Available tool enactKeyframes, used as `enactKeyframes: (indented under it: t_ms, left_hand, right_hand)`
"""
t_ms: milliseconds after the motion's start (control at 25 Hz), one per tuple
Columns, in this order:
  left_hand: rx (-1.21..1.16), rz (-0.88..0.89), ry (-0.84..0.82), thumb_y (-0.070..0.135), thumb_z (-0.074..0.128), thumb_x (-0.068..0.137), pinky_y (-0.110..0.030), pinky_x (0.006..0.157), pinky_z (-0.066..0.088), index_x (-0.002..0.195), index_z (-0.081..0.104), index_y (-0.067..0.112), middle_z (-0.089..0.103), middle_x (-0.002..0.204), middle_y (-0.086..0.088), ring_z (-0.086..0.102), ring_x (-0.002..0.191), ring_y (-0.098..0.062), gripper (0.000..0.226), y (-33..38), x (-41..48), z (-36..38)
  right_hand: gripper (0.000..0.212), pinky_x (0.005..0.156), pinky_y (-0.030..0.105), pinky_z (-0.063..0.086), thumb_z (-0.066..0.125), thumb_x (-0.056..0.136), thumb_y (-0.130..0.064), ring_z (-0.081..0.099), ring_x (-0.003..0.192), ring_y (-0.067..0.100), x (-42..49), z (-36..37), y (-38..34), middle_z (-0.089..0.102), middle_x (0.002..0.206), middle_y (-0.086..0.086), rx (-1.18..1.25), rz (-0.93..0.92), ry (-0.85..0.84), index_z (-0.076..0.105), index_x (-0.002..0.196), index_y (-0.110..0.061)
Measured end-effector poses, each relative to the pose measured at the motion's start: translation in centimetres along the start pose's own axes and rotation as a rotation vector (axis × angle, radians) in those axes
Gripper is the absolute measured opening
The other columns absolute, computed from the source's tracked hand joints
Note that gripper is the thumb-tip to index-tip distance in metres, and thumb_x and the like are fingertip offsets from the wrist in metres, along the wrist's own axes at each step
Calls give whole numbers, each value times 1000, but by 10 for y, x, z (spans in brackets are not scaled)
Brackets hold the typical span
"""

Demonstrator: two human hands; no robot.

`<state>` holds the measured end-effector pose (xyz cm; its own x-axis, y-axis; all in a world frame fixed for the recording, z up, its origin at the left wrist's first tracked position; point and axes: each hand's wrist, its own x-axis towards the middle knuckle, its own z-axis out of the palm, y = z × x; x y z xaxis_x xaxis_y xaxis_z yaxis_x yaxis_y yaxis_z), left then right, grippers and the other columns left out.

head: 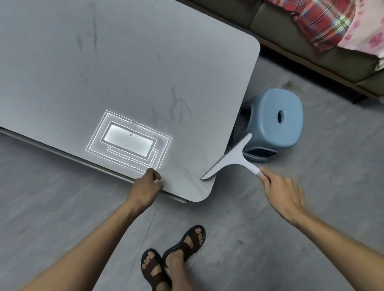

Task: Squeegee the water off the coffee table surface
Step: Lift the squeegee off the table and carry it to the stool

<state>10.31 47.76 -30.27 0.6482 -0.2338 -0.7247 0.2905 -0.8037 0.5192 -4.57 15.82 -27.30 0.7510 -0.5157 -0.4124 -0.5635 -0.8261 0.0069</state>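
Fingers (267, 182) round grey T-shaped squeegee (230, 159)

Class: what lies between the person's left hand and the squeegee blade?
Between the left hand and the squeegee lies only a bare stretch of table near its corner, as the head view shows.

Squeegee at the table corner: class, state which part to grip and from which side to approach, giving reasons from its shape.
Grip the narrow handle of the squeegee, coming from the near right, where the right hand holds its end. The T-shape puts the wide blade at the far end, partly over the coffee table corner, so it must stay free.
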Motion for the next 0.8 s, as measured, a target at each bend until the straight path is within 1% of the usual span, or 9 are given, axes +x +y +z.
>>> enactKeyframes:
  t_ms: [80, 200, 280, 360, 440, 560, 640, 680, 800]
  left_hand:
    - [-6, 22, -39, 16, 53, 84, -26, 56, 39, 97, 55, 18, 66, 98, -3, 58, 75, -17, 14, 7, -6, 2]
    - [-40, 45, -59, 15, 55, 83, -28, 62, 44, 96, 57, 17, 70, 90, -6, 65, 83, -23, 13, 18, -15, 7]
    - [-55, 45, -69, 14, 56, 82, -28, 60, 44, 95, 57, 16, 70, 87, -8, 65, 80, -21, 13, 29, -23, 13]
    - [-89, 29, -78, 11, 57, 82, -27, 58, 43, 95, 59, 13, 69, 84, -8, 66, 70, -17, 13, 41, -32, 22]
    - [-136, 3, -108, 8, 57, 81, -27, 63, 48, 93, 62, 10, 70, 83, -8, 69, 68, -19, 13, 58, -38, 37]
    - [-175, 12, -205, 10, 60, 83, -31, 74, 53, 91, 65, 11, 72, 86, -8, 71, 78, -25, 9, 93, -37, 73]
    - [-189, 43, -258, 16, 64, 84, -32, 77, 54, 94, 66, 12, 72, 93, -8, 69, 80, -21, 11, 128, -31, 110]
    - [-197, 54, -278, 22, 65, 85, -33, 79, 55, 97, 66, 11, 71, 95, -9, 68, 80, -21, 16, 148, -25, 132]
    - [-203, 13, -292, 38, 69, 83, -39, 81, 55, 104, 63, 9, 71, 99, -12, 70, 86, -27, 37, 211, 2, 208]
  right_hand:
    - [35, 69, 39, 49, 32, 100, -48, 66, 89, 39, -17, -4, 9, 73, 96, 14, 9, 95, -17, 56, 123, -39]
    - [34, 64, 37, 44, 32, 99, -48, 66, 87, 39, -26, -10, 9, 73, 95, 12, 37, 151, 23, 59, 116, -36]
    - [32, 67, 38, 45, 34, 99, -47, 65, 90, 39, -31, -14, 10, 73, 98, 11, 25, 151, -2, 60, 113, -36]
    - [33, 66, 37, 42, 34, 98, -48, 65, 90, 38, -33, -14, 18, 72, 99, 10, 53, 169, -39, 60, 111, -33]
    - [34, 68, 34, 40, 36, 99, -46, 62, 86, 35, -27, -12, 33, 69, 93, 10, 296, 273, -113, 62, 101, -25]
    - [25, 73, 32, 44, 42, 103, -23, 55, 71, 23, -6, -10, 48, 60, 83, 12, 1091, 542, -324, 54, 86, -9]
    - [21, 79, 31, 48, 41, 103, -11, 58, 76, 21, 20, -12, 65, 62, 86, 13, 1476, 607, -473, 53, 86, -4]
    - [20, 79, 30, 49, 40, 103, -9, 60, 79, 20, 37, -12, 76, 64, 90, 13, 1555, 602, -542, 54, 88, -4]
    - [16, 73, 25, 48, 42, 103, -13, 61, 84, 13, 100, -7, 119, 69, 96, 7, 1589, 516, -679, 54, 95, -8]
